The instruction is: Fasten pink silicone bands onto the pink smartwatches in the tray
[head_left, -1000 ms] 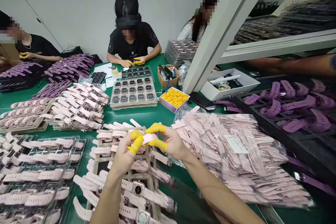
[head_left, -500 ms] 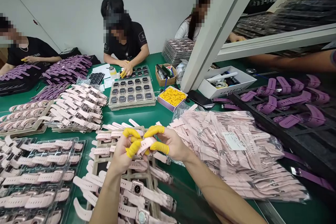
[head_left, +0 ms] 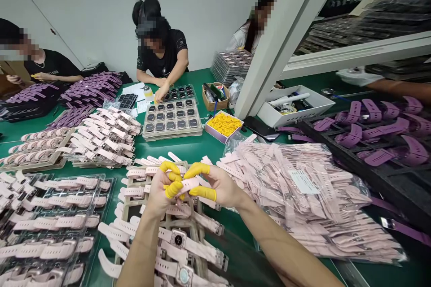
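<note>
Yellow covers sit on the fingertips of both my hands. My left hand (head_left: 166,188) pinches one side of a pale pink watch strap (head_left: 189,184). At the strap's other side is my right hand (head_left: 210,184), its thumb and fingers closed around the edge. Part of the strap is hidden behind the fingers. Below my hands lies a tray (head_left: 199,228) with pink-strapped watches, one showing its round sensor back (head_left: 178,240).
Bagged pink straps (head_left: 289,197) lie right, beside a black tray of purple straps (head_left: 377,161). Ahead are a box of yellow finger covers (head_left: 224,124) and a tray of watch faces (head_left: 172,132). More pink-strapped trays (head_left: 57,224) lie left. Co-workers sit across the table.
The view has shifted slightly. The strap between my hands has turned a little, and my right fingers are slightly farther apart. Across the table, a co-worker's hand has moved over the tray.
</note>
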The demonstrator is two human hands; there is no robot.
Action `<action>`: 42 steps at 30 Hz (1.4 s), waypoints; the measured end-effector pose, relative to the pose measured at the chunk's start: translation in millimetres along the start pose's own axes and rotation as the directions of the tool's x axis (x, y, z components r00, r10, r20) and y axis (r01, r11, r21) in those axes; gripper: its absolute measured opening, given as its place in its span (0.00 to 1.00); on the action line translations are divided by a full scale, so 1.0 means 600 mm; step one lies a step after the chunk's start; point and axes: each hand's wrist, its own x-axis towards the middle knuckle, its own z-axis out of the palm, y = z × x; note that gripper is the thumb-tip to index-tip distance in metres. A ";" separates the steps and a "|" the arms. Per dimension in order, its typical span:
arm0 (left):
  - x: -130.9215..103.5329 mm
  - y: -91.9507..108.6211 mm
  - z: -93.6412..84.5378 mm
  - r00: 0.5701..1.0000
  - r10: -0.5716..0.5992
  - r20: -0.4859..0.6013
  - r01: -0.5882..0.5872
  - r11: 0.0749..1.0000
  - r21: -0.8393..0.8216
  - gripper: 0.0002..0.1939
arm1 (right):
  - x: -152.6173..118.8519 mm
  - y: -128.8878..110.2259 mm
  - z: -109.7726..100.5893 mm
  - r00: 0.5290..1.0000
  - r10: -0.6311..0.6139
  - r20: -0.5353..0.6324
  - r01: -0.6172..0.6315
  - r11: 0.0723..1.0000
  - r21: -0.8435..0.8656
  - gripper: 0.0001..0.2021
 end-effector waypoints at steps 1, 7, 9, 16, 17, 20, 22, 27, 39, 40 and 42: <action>0.001 0.002 0.001 0.999 -0.037 0.017 0.037 0.999 0.013 0.25 | 0.000 -0.002 -0.001 1.000 -0.017 0.002 0.017 1.000 -0.025 0.17; 0.004 0.013 0.001 0.998 -0.031 -0.049 0.036 0.995 0.090 0.25 | 0.003 -0.005 -0.005 1.000 0.009 0.021 -0.006 0.992 -0.127 0.16; 0.007 0.011 -0.001 1.000 -0.024 -0.010 0.024 0.998 0.051 0.27 | 0.004 -0.004 -0.004 1.000 0.024 -0.001 -0.024 0.996 -0.081 0.16; 0.008 0.014 0.020 0.991 0.074 -0.116 -0.053 0.984 0.169 0.23 | 0.004 -0.009 -0.008 0.999 0.040 0.020 -0.038 0.994 -0.102 0.16; 0.008 0.017 0.023 0.987 0.097 -0.125 -0.070 0.976 0.207 0.22 | 0.004 -0.010 -0.009 0.999 0.047 0.013 -0.045 0.992 -0.115 0.17; 0.005 0.028 0.027 0.994 0.061 -0.088 -0.043 0.981 0.190 0.23 | 0.000 -0.011 -0.009 0.999 0.044 -0.005 -0.044 0.990 -0.132 0.18; 0.002 0.034 0.030 0.998 0.008 -0.059 0.002 0.986 0.165 0.23 | -0.003 -0.014 -0.006 0.999 0.032 -0.012 -0.034 0.987 -0.154 0.16; -0.007 0.064 0.047 0.999 0.019 -0.045 -0.005 0.957 0.288 0.20 | -0.009 -0.017 0.007 0.997 0.050 -0.057 -0.059 0.984 -0.166 0.16; -0.165 0.150 -0.153 0.945 0.101 -0.310 0.085 0.842 0.533 0.18 | -0.048 -0.109 0.044 0.781 0.516 0.351 -0.122 0.677 -0.726 0.09; -0.174 0.142 -0.174 0.935 0.062 -0.349 0.144 0.835 0.532 0.18 | -0.051 -0.111 0.056 0.717 0.587 0.376 -0.070 0.597 -0.799 0.08; -0.183 0.122 -0.206 0.926 -0.017 -0.377 0.227 0.823 0.520 0.19 | -0.051 -0.109 0.083 0.638 0.678 0.366 0.025 0.456 -0.889 0.08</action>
